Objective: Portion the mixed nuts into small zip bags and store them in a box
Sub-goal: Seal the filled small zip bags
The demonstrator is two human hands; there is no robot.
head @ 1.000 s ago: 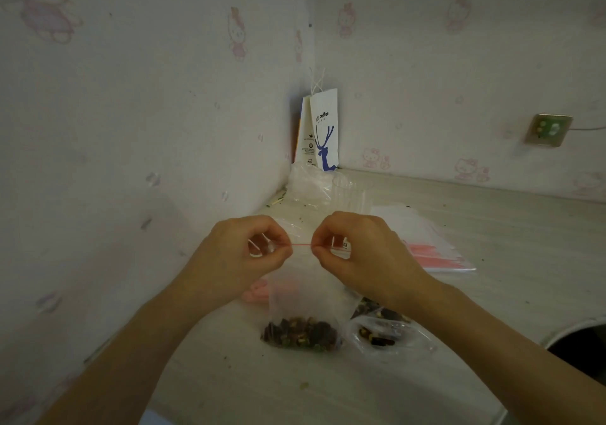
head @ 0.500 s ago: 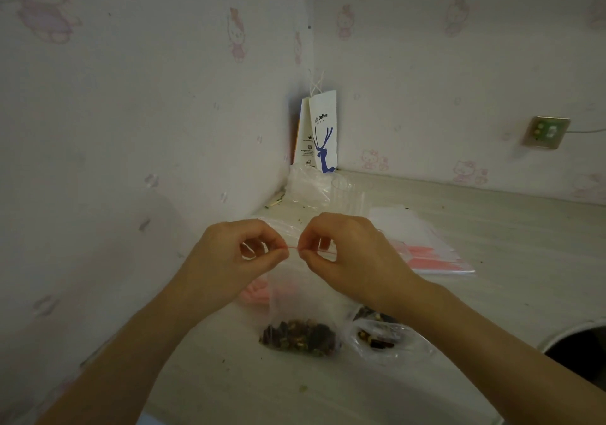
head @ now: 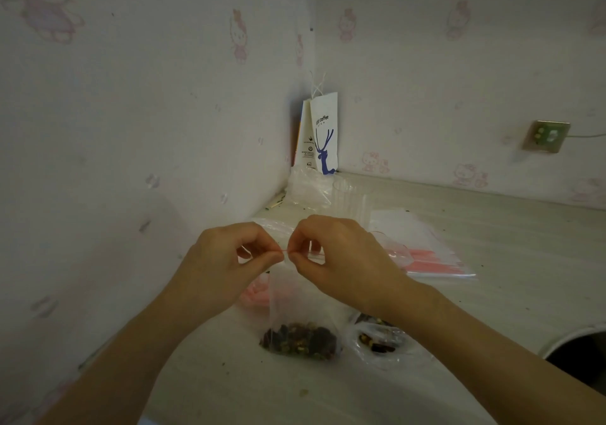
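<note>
At frame centre, left hand [head: 226, 260] and right hand [head: 341, 260] pinch the red zip [head: 286, 252] of the bag [head: 295, 296], now almost touching (well apart a second ago); nuts [head: 300, 339] sit at its bottom, seal probably nearly shut

A private home, most likely a bedroom: pale wallpaper [head: 239, 36] printed with pink cartoon cats (the print is faint) covers both walls. A wall socket [head: 546, 136] sits above the wood-grain desk [head: 492, 228], and a coffee-shop paper bag [head: 324, 136] stands in the desk's far corner.
</note>
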